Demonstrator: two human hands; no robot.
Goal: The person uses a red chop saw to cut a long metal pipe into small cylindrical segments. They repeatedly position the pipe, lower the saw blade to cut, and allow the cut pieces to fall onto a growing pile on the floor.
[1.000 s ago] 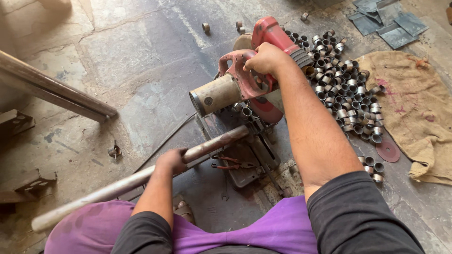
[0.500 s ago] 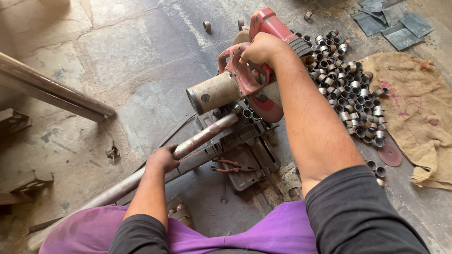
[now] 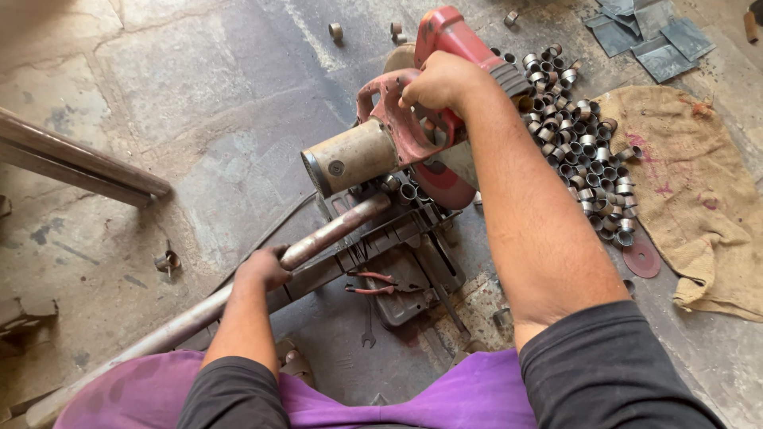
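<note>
Clearly, from the head view, I'm risking the metal pipe (image 3: 318, 236) jerking or rolling under the blade if my grip slackens. My left hand (image 3: 261, 268) is wrapping closed around it at the chop saw's (image 3: 413, 135) base on the floor; my right hand (image 3: 439, 79) is clenching the saw handle.

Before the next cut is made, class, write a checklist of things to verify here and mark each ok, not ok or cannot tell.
1. Right hand grips the red chop saw handle: ok.
2. Left hand holds the long metal pipe: ok.
3. Pipe end lies on the saw base under the blade: ok.
4. Pipe clamped in the vise: cannot tell.
5. Base free of loose tools: not ok, pliers lie on it.
6. Gloves worn: not ok, both hands bare.
</note>
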